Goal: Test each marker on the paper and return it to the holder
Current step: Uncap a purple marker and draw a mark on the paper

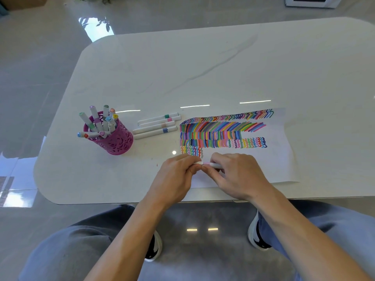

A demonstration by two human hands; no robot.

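Left hand (174, 176), right hand (238, 175), pinching white marker (214, 164)

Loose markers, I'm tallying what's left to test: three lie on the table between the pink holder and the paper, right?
Not three. The head view shows four loose markers lying on the table between the pink holder and the paper.

Holder (113, 138) left of four loose markers (156, 125), paper (274, 159) right.
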